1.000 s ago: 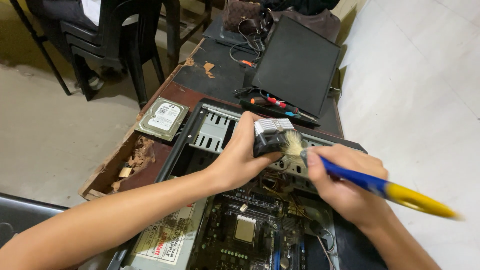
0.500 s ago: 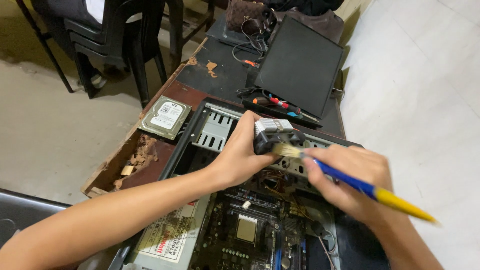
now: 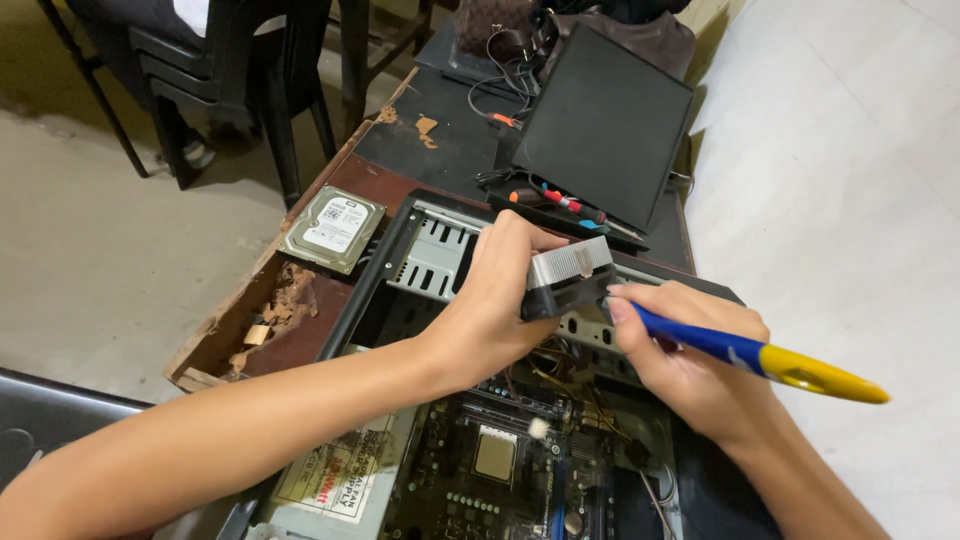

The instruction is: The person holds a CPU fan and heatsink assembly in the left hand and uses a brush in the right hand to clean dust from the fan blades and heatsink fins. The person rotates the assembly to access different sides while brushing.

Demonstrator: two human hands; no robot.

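My left hand [image 3: 497, 305] grips a processor cooler [image 3: 568, 278] with silver fins and a black base, held above an open computer case [image 3: 400, 250]. My right hand [image 3: 690, 360] holds a paintbrush with a blue and yellow handle [image 3: 760, 355]; the brush end is against the cooler's right side, its bristles hidden. Below the hands lies the motherboard [image 3: 520, 470] with its bare processor [image 3: 495, 455].
A hard drive [image 3: 332, 228] lies on the damaged wooden table edge [image 3: 265, 320] left of the case. A black panel [image 3: 605, 125] and screwdrivers [image 3: 560, 200] lie behind the case. Black chairs [image 3: 230, 70] stand at the back left. White floor [image 3: 850, 200] is on the right.
The brush has shifted from the cooler's top to its right side, and its bristles are now out of sight. The cooler stays in my left hand.
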